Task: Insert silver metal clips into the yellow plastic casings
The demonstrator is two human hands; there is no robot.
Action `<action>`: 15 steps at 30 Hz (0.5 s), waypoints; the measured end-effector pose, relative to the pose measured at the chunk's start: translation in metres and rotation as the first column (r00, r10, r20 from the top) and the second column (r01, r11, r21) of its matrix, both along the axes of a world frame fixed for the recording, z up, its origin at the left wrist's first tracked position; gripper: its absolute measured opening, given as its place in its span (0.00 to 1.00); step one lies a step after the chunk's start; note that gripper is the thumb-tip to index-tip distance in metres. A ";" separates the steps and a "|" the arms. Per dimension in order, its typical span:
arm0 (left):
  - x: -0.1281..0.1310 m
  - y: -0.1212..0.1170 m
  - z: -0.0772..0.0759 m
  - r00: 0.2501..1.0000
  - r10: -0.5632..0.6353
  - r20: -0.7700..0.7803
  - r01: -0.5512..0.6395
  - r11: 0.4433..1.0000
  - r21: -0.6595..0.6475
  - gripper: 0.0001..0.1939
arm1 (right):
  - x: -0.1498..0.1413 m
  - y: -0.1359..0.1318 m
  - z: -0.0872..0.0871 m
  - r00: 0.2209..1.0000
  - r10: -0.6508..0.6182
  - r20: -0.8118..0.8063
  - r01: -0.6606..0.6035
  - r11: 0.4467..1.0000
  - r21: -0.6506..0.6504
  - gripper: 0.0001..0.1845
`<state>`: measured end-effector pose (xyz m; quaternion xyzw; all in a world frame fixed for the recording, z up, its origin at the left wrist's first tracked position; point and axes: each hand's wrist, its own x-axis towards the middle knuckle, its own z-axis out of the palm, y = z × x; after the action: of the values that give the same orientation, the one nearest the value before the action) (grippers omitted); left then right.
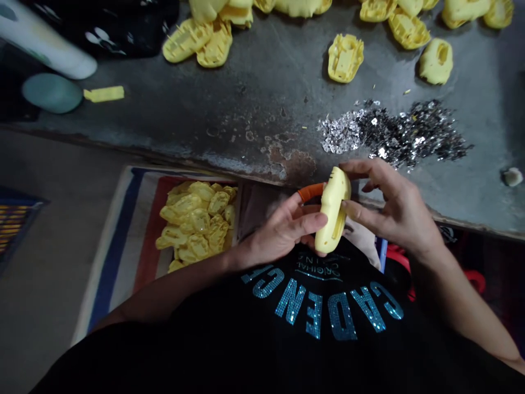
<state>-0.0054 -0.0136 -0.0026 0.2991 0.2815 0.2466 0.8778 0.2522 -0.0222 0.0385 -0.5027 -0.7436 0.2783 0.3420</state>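
Observation:
A yellow plastic shell point(333, 210) is held upright between my two hands, just in front of the table edge. My left hand point(287, 227) grips its left side, thumb on the near face, with an orange cover on one finger. On the other side my right hand point(388, 205) pinches the shell, fingertips at its top and thumb against its slotted side. Beyond my right hand a pile of small shiny metal pieces point(394, 131) lies on the table. Farther back sit a yellow shell half point(345, 58) with its inside up and a rounded yellow shell point(436, 61).
More yellow shells point(192, 39) lie along the back of the grey metal table point(172, 109). Below its edge, at left, stands a box of yellow shell parts point(197, 221) on a striped sheet point(106, 262). A green oval object point(52, 93) and a yellow strip point(104, 94) are at far left.

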 end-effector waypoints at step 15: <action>-0.021 0.009 -0.023 0.931 0.347 -0.114 -0.312 0.917 0.248 0.22 | -0.039 0.026 -0.001 0.988 -0.036 0.149 -0.017 0.939 0.344 0.29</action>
<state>-0.0267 -0.0047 -0.0252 0.3632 0.3659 0.3973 0.7592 0.2132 0.0041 0.0375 -0.4586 -0.8023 0.1029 0.3681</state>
